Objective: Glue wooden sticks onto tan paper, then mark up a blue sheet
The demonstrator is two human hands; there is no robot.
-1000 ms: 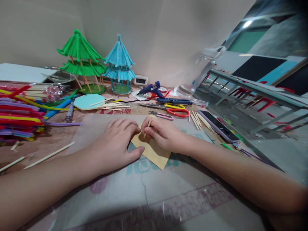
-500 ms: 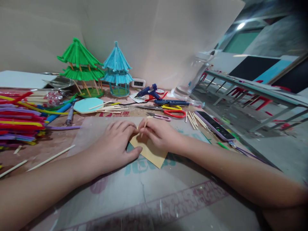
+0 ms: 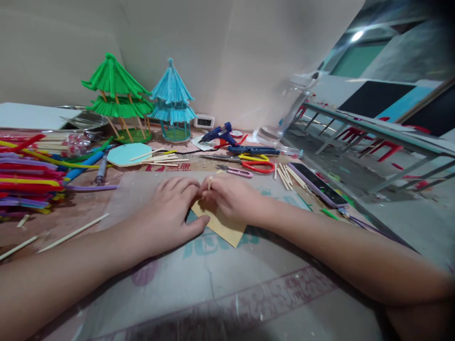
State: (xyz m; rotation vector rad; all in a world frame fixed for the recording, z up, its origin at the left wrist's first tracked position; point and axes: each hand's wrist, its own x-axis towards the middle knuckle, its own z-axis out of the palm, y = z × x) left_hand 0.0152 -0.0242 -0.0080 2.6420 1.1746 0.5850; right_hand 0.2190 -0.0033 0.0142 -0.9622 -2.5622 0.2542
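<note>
My left hand (image 3: 169, 215) lies flat, fingers together, pressing down on a tan square of sandpaper (image 3: 221, 227) in the middle of the table. My right hand (image 3: 232, 198) grips a short wooden stick (image 3: 209, 183) between thumb and fingers, nearly upright, its lower end on the sandpaper right beside my left fingertips. Both hands rest on a translucent sheet (image 3: 227, 265) over printed cardboard.
Green (image 3: 115, 97) and blue (image 3: 172, 102) pagoda models stand at the back. Coloured straws (image 3: 24, 173) are piled at left, loose sticks (image 3: 73, 232) near my left arm. A glue gun (image 3: 220, 134), scissors (image 3: 258, 166), more sticks (image 3: 286, 176) and a phone (image 3: 316, 184) lie behind my right hand.
My right hand has drawn the stick leftward and stood it more upright, closer to my left fingertips. The left hand stays pressed on the sandpaper.
</note>
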